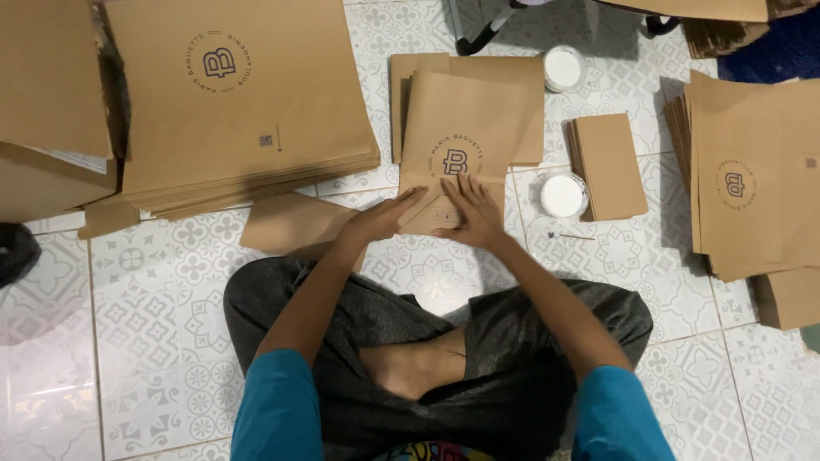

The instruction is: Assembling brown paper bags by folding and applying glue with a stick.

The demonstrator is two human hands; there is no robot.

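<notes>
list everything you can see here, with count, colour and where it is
paper bag: one, brown, centre floor under both hands
flat bag stacks: several, brown, upper left and right edge
folded card pile: one, brown, right of centre
round tubs: two, white contents, beside the pile
thin stick: one, below the nearer tub
tiled floor: white, grey pattern
left hand: on the bag's lower edge
right hand: flat on the bag

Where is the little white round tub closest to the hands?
In the head view, the white round tub sits on the tiled floor, just right of the right hand, beside a small brown paper stack.
</notes>
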